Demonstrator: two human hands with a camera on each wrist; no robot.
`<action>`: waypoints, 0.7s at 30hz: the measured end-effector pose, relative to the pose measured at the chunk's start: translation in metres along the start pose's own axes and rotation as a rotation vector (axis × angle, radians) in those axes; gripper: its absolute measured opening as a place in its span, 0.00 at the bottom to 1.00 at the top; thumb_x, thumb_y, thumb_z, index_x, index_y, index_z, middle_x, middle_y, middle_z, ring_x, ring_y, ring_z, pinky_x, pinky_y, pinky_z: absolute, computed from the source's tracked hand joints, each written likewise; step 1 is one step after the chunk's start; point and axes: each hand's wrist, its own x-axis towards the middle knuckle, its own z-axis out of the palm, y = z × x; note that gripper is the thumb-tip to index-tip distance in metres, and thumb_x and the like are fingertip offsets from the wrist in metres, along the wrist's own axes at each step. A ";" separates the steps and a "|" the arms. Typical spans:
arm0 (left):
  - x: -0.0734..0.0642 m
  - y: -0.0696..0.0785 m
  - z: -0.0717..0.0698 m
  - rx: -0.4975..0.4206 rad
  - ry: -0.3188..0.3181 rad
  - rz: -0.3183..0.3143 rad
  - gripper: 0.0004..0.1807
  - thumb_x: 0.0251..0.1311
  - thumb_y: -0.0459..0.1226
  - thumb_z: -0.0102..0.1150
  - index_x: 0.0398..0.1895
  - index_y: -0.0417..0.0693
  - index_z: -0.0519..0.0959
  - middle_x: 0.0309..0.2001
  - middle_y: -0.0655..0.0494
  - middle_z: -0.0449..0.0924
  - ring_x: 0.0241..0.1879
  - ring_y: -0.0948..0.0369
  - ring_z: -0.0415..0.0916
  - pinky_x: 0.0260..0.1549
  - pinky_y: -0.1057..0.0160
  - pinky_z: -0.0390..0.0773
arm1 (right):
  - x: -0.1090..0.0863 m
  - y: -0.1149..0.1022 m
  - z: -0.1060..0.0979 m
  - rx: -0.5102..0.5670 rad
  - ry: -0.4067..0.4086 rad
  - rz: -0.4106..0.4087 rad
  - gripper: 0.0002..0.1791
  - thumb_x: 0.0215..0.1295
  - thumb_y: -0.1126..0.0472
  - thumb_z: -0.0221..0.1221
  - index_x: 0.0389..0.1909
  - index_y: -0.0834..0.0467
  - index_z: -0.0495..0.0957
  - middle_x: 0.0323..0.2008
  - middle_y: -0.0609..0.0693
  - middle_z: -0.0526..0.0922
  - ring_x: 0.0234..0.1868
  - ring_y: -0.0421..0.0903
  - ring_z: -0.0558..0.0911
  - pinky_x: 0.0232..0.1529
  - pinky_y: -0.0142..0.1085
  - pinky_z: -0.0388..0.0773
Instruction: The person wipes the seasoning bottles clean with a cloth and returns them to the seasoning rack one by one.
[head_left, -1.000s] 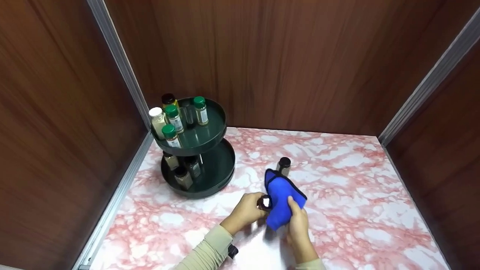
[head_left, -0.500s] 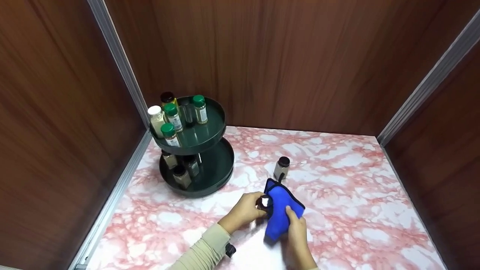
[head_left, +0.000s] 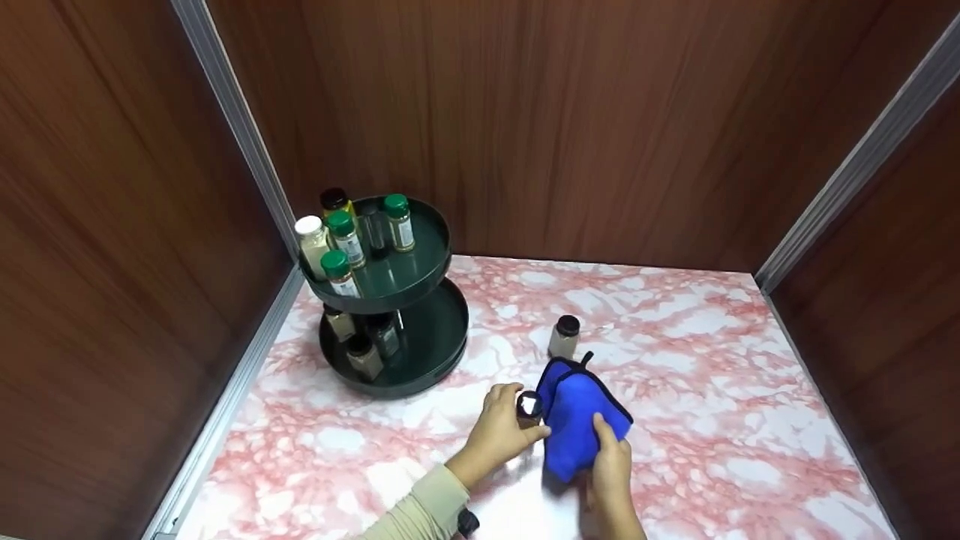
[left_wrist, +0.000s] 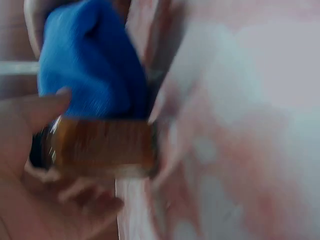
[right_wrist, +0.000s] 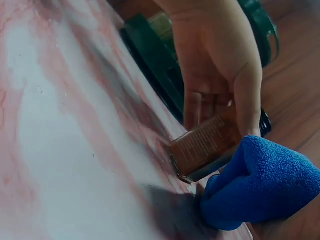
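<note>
My left hand (head_left: 496,431) holds a spice jar (head_left: 529,407) with a black cap, thumb on one side and fingers on the other. Brown contents fill the jar (left_wrist: 105,145) in the left wrist view, and fine print covers the side of the same jar (right_wrist: 205,142) in the right wrist view. Right beside it, my right hand (head_left: 613,466) grips a folded blue cloth (head_left: 579,424) with black edging and a small loop, thumb on top. The cloth's fold lies close against the jar. Part of the right hand is hidden behind the cloth.
Another black-capped jar (head_left: 564,337) stands just beyond the cloth. At the left, a dark green two-tier turntable (head_left: 420,277) carries several spice bottles on both levels. Wood-grain panels (head_left: 510,135) enclose the pink marbled table (head_left: 690,360) at the back and sides.
The cloth first came toward me, uncovering the jar behind, then shifted right, opening a little space from the held jar. The left fingers have spread wider around that jar, showing more of it.
</note>
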 end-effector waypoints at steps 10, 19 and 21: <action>-0.004 0.010 0.013 0.025 0.166 -0.124 0.37 0.44 0.49 0.81 0.53 0.43 0.73 0.48 0.50 0.74 0.52 0.51 0.76 0.54 0.53 0.78 | -0.005 -0.011 0.003 0.082 -0.027 -0.066 0.14 0.79 0.55 0.52 0.52 0.60 0.77 0.40 0.47 0.89 0.44 0.42 0.87 0.50 0.35 0.83; 0.005 0.006 -0.009 -0.046 0.057 -0.030 0.23 0.39 0.35 0.79 0.41 0.46 0.80 0.38 0.54 0.82 0.43 0.55 0.80 0.48 0.55 0.79 | -0.003 -0.019 0.020 0.075 -0.132 -0.157 0.13 0.79 0.59 0.50 0.55 0.62 0.75 0.44 0.48 0.86 0.48 0.43 0.85 0.54 0.36 0.81; 0.008 0.005 -0.011 -0.048 0.041 -0.006 0.22 0.37 0.33 0.77 0.40 0.46 0.82 0.37 0.54 0.84 0.41 0.57 0.81 0.47 0.56 0.80 | -0.001 -0.018 0.026 0.049 -0.155 -0.148 0.13 0.78 0.59 0.52 0.55 0.62 0.75 0.44 0.48 0.86 0.48 0.44 0.85 0.54 0.36 0.81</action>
